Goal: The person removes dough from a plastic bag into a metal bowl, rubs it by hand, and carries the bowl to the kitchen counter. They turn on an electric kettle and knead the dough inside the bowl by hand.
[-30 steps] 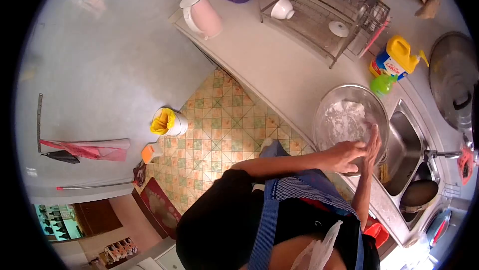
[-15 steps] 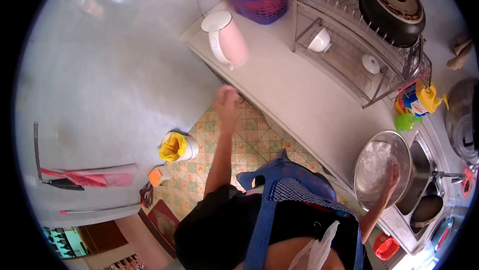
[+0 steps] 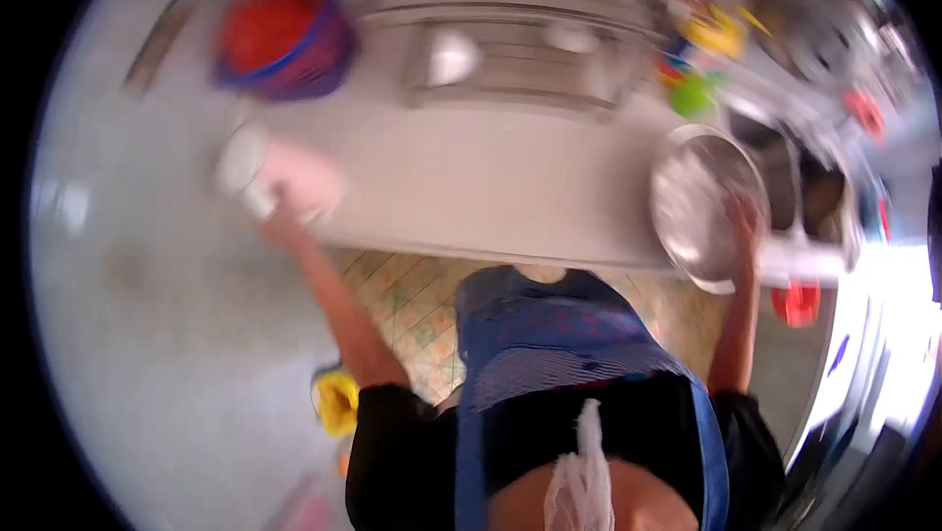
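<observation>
At the handle of a pink and white electric kettle (image 3: 306, 181) is my left hand (image 3: 282, 222). Its fingers look closed around the handle, though motion blurs them. A metal mixing bowl (image 3: 669, 143) stands at the right end of the counter, holding white powder that looks like flour (image 3: 692, 183). My right hand (image 3: 746, 219) is inside the bowl's right side, at the powder. Its fingers are too smeared to read.
A blue basket (image 3: 339, 40) with a red bag stands behind the kettle. A dish rack (image 3: 510, 89) with white bowls runs along the back of the counter (image 3: 471, 178). Right of the mixing bowl is the sink (image 3: 819, 202), with a yellow bottle (image 3: 716, 32) behind.
My left hand has moved from the air beside the counter to the kettle's handle. The view has turned, so the counter lies straight across. My right hand stays in the bowl.
</observation>
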Demonstrator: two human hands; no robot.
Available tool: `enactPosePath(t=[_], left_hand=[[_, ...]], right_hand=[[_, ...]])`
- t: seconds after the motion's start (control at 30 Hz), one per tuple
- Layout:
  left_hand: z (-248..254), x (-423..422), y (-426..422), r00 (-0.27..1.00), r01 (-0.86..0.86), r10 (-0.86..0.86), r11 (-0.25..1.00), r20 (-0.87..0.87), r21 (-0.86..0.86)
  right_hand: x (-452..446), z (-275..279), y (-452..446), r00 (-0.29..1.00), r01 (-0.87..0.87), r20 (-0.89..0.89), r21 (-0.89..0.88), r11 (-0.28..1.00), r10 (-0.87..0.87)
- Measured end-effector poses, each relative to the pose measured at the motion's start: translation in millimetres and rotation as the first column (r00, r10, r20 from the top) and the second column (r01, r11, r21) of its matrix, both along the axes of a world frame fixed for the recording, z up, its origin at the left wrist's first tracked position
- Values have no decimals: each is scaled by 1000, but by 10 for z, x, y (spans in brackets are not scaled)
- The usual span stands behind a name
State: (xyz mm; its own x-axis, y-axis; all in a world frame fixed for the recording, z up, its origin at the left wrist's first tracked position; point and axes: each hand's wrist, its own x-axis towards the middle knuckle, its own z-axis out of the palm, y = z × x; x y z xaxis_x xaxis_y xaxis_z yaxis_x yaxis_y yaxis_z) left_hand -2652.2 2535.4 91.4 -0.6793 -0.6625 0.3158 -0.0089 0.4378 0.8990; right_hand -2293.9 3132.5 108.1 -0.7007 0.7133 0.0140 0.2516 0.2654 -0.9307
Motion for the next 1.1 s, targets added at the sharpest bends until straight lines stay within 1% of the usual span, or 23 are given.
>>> enactPosePath(t=[0.03, 0.07, 0.1, 0.13, 0.17, 0.2, 0.33, 0.4, 0.47, 0.5, 0.53, 0.6, 0.63, 0.7, 0.73, 0.8, 0.83, 0.9, 0.93, 1.0, 1.03, 1.07, 1.1], left_hand=[[100, 54, 86, 994, 44, -49, 998, -101, -42], [41, -17, 3, 932, 149, -106, 983, -346, 102], [-127, -217, -288, 972, 67, -35, 989, -231, 134], [5, -158, -225, 972, 6, 19, 994, -235, 108], [-84, -251, -440, 983, -42, 70, 986, -172, 161], [-211, -349, -473, 988, -91, 115, 975, -107, 202], [36, -217, -567, 975, 54, 1, 968, -220, 244], [374, 73, -363, 932, 167, -102, 972, -347, 163], [613, 295, -303, 945, 193, -154, 975, -289, 111], [708, 395, -285, 951, 221, -202, 973, -236, 60], [766, 483, -257, 951, 219, -200, 974, -236, 57], [874, 660, -172, 902, 323, -271, 940, -336, 110], [975, 773, -79, 901, 321, -269, 941, -339, 106], [1182, 1026, 136, 917, 352, -321, 930, -236, 104], [1241, 1122, 237, 916, 350, -320, 932, -242, 94], [1317, 1300, 447, 902, 400, -377, 913, -210, 82], [1353, 1398, 564, 904, 394, -372, 916, -212, 71], [1360, 1539, 824, 880, 458, -427, 878, -208, 137], [1343, 1591, 938, 881, 453, -422, 882, -213, 127], [1277, 1698, 1119, 865, 497, -454, 836, -213, 232], [1293, 1739, 1164, 819, 574, -552, 780, -158, 249], [1300, 1787, 1269, 823, 567, -545, 787, -159, 242], [1310, 1826, 1420, 777, 628, -612, 738, -146, 246]], right_hand=[[-47, 129, -159, 997, 47, -66, 0, 999, -47], [68, -161, 59, 999, 42, -14, -2, 999, -42], [94, -156, 54, 998, 50, 29, 112, 992, -54], [29, -117, -107, 989, 113, -101, 33, 993, -110], [80, -152, -64, 996, 89, -2, 55, 994, -89], [163, -198, 49, 992, 127, -4, 12, 992, -127], [249, -262, 90, 989, 141, 29, 61, 988, -143], [247, -313, 133, 989, 125, 68, 90, 988, -132], [230, -374, 174, 994, 92, 55, 118, 989, -99], [256, -429, 245, 987, 84, 125, 113, 990, -98], [234, -465, 255, 988, 82, 123, 111, 991, -95], [150, -541, 255, 994, 104, 16, 263, 959, -112], [80, -505, 239, 994, 103, 12, 259, 960, -109], [-88, -450, 243, 953, -78, 284, 559, 825, -103], [-200, -518, 316, 956, -75, 276, 554, 829, -98], [-455, -717, 519, 929, -330, 369, 772, 543, 40], [-553, -771, 541, 930, -330, 364, 769, 547, 50], [-704, -880, 573, 845, -480, 535, 749, 458, 10], [-743, -916, 587, 849, -477, 528, 750, 459, 19], [-781, -951, 621, 818, -526, 574, 719, 455, 37], [-808, -936, 662, 821, -527, 569, 721, 451, 49], [-812, -922, 711, 801, -535, 595, 652, 537, 75], [-805, -899, 734, 780, -537, 617, 574, 618, 104]])
